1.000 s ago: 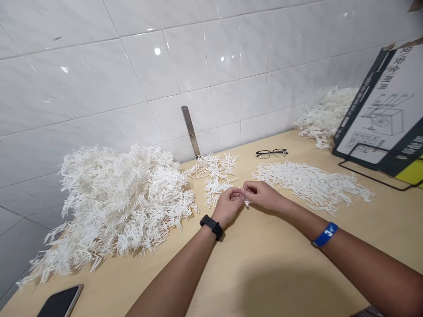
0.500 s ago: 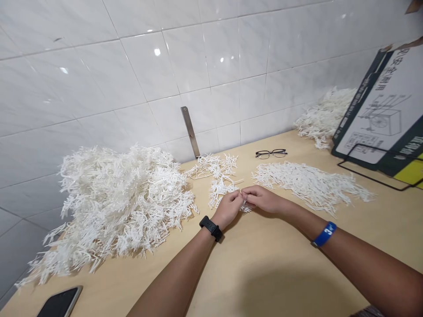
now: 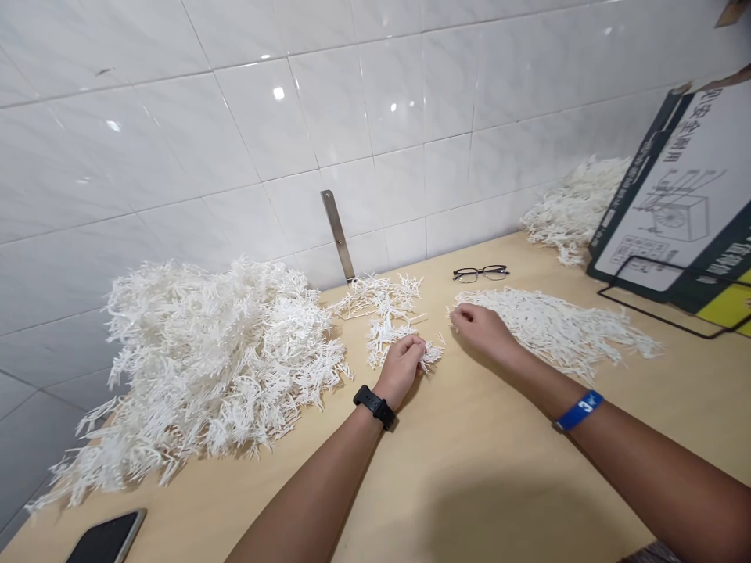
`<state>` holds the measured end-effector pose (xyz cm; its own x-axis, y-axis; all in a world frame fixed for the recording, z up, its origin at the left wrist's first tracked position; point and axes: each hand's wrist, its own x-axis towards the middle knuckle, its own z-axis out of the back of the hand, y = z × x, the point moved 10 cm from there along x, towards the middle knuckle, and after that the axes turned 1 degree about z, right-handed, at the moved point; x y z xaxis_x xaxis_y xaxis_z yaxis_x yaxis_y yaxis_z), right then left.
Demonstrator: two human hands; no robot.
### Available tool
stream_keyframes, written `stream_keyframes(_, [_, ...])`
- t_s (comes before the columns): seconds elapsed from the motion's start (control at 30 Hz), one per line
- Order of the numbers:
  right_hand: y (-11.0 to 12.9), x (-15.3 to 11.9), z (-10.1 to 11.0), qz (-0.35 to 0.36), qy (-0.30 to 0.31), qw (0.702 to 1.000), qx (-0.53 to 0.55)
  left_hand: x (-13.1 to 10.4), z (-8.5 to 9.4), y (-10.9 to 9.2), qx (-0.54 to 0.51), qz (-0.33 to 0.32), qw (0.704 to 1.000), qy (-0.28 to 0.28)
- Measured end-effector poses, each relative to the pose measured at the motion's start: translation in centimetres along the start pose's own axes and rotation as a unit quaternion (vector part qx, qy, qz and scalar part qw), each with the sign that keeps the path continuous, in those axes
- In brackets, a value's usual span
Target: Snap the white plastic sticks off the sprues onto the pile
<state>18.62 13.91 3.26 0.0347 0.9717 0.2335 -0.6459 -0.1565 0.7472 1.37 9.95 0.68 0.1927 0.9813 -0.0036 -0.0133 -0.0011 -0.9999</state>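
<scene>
Two hands have just parted, leaving the left hand [image 3: 400, 369] alone pinching a white sprig [image 3: 432, 355], the right hand [image 3: 486, 332] curled beside loose strands [image 3: 555, 324] (whether holding any, I cannot tell).

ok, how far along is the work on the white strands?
Probably done: the flat spread of loose strands. In hand: a small cluster in the left hand; right hand beside the spread, grip unclear. Seemingly left: the big tangled heap, so likely far from finished.

Table [image 3: 469, 469]: large pile [image 3: 223, 360] at left, phone [image 3: 106, 538] before it. Glasses [image 3: 481, 273] lie behind the flat heap [image 3: 557, 324]. Box [image 3: 680, 195] stands at far right.
</scene>
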Motion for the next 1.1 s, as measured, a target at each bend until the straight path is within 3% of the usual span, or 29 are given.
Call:
stream_keyframes(0.1, [-0.7, 0.6, 2.5, 0.000, -0.085, 0.995, -0.058, 0.2, 0.2, 0.5, -0.050, 0.012, 0.999, -0.010])
stream_keyframes(0.17, [0.3, 0.5, 2.9, 0.032, -0.102, 0.993, -0.057, 0.3, 0.3, 0.6, -0.072, 0.010, 0.997, -0.016])
stream_keyframes(0.23, [1.7, 0.0, 1.4, 0.064, -0.038, 0.997, -0.014, 0.3, 0.4, 0.5, -0.075, 0.001, 0.997, -0.018])
stream_keyframes(0.3, [3.3, -1.0, -1.0, 0.093, 0.063, 0.993, 0.038, 0.3, 0.3, 0.4, -0.062, -0.005, 0.998, -0.018])
stream_keyframes(0.4, [5.1, -2.6, -4.1, 0.139, 0.185, 0.971, 0.067, 0.3, 0.1, 0.4, -0.045, -0.006, 0.999, -0.014])
stream_keyframes(0.47, [5.6, -3.3, -5.3, 0.165, 0.231, 0.957, 0.066, 0.3, 0.0, 0.5, -0.049, -0.001, 0.999, -0.008])
stream_keyframes(0.63, [5.2, -3.1, -5.8, 0.179, 0.239, 0.952, 0.061, 0.4, -0.3, 0.7, -0.059, -0.002, 0.998, 0.015])
stream_keyframes(0.9, [5.2, -3.3, -5.9, 0.147, 0.247, 0.949, 0.132, 0.3, -0.9, 0.4, 0.013, -0.039, 0.998, 0.038])
stream_keyframes(1.1, [5.9, -3.6, -5.7, 0.148, 0.256, 0.937, 0.187, -0.1, -1.7, -0.2, -0.013, -0.037, 0.995, 0.094])
